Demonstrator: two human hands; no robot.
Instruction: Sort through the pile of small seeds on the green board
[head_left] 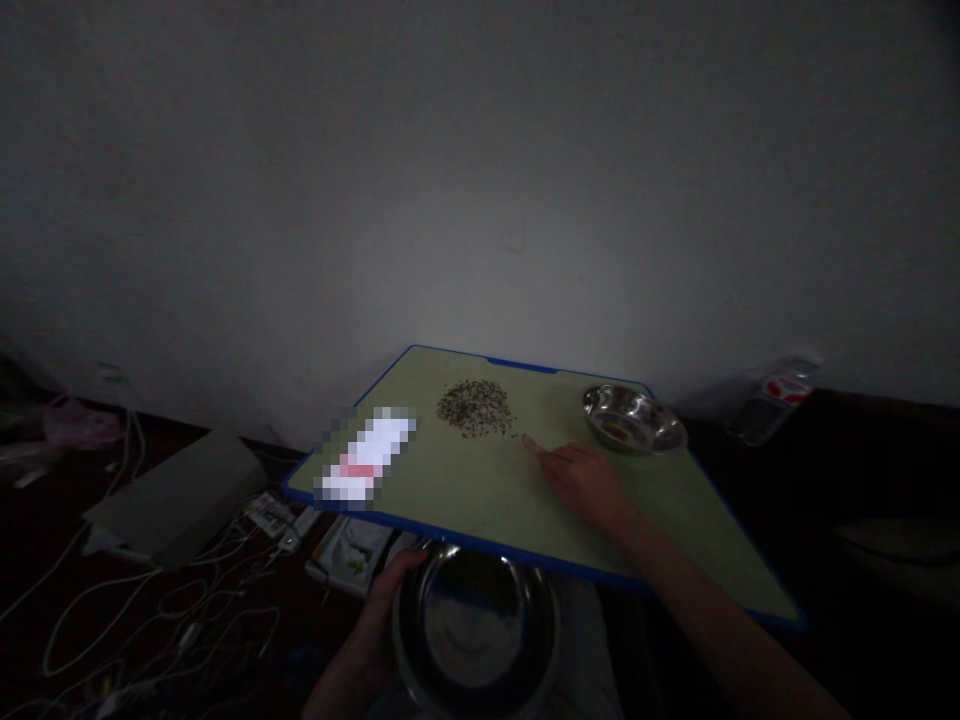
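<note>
A pile of small dark and pale grains [475, 408] is spread over a pale green board with a blue rim [480, 490]. My right hand [581, 482] rests low over the board, its index finger stretched toward a few stray grains at the pile's near right edge. The other fingers are curled, and I see nothing held. My left hand [386, 610] grips the left rim of a large metal bowl [476, 630], tilted below the board's near edge. A smaller metal bowl [636, 420] stands on the board's right side; something small and coloured lies inside.
A phone with a bright, pixelated screen [367, 455] lies at the board's left. A plastic bottle with a red label [780, 398] is off to the right. On the floor at left are a grey box [180, 495], tangled white cables [187, 630] and a pink bag [79, 422]. A wall rises behind.
</note>
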